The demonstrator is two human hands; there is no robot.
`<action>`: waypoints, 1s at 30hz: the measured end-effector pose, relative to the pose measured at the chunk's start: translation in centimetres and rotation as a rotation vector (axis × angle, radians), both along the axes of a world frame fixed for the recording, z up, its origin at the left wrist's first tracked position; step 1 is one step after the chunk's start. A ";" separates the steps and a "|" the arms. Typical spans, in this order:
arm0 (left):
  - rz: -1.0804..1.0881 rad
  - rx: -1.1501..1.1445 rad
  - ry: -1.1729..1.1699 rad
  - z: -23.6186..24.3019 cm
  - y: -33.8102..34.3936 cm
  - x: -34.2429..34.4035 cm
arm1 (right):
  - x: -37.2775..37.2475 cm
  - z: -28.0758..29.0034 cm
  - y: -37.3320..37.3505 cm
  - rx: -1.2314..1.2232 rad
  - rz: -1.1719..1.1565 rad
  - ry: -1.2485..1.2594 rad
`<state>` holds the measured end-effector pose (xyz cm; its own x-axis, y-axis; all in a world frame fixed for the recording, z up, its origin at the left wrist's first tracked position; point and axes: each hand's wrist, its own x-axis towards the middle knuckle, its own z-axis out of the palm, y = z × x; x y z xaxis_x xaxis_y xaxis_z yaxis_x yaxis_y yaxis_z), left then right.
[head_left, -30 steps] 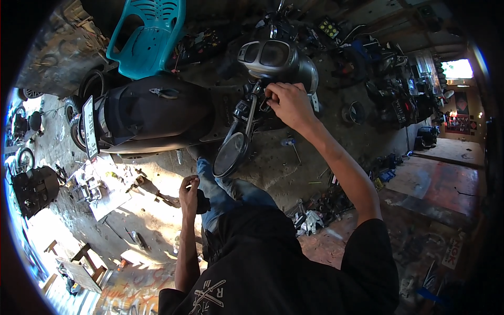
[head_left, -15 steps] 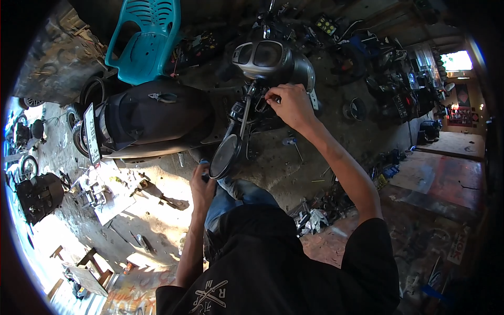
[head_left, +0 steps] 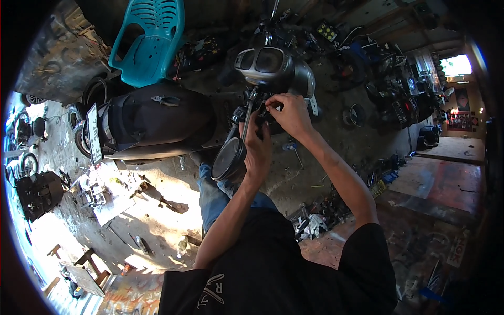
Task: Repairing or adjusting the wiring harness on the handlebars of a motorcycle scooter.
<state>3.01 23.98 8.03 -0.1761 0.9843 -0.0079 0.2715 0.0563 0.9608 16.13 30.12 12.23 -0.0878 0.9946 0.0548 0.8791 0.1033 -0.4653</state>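
Note:
A scooter with a dark seat [head_left: 163, 115] stands sideways before me, its silver-rimmed front cowl [head_left: 265, 65] at the upper middle. My right hand [head_left: 291, 113] is at the near handlebar with thumb and forefinger pinched together; whatever is between them is too small to name. Just below it, my left hand [head_left: 256, 149] reaches up beside the mirror stem, fingers bent at the handlebar's dark fittings, what they grip being hidden. The round mirror [head_left: 229, 159] sticks out toward me, next to my left wrist. Pliers [head_left: 165, 100] lie on the seat.
A turquoise plastic chair [head_left: 144, 55] stands beyond the scooter. A screwdriver-like tool [head_left: 296, 152] lies on the floor to the right. Near my right elbow is a pile of tools and parts [head_left: 315, 223]. Another motorcycle [head_left: 401, 100] is at the far right.
My left hand has come up from beside my knee and behind the mirror to the handlebar, close to my right hand. The right hand stays pinched at nearly the same spot.

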 end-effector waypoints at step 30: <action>-0.132 0.103 0.333 -2.6 5.4 -1.9 | 1.2 0.3 0.6 0.236 0.315 -0.258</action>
<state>1.13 29.39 5.42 -0.0238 0.9915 0.1282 0.5685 -0.0921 0.8175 17.36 30.72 12.51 -0.4241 0.8802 0.2129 0.8716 0.4605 -0.1678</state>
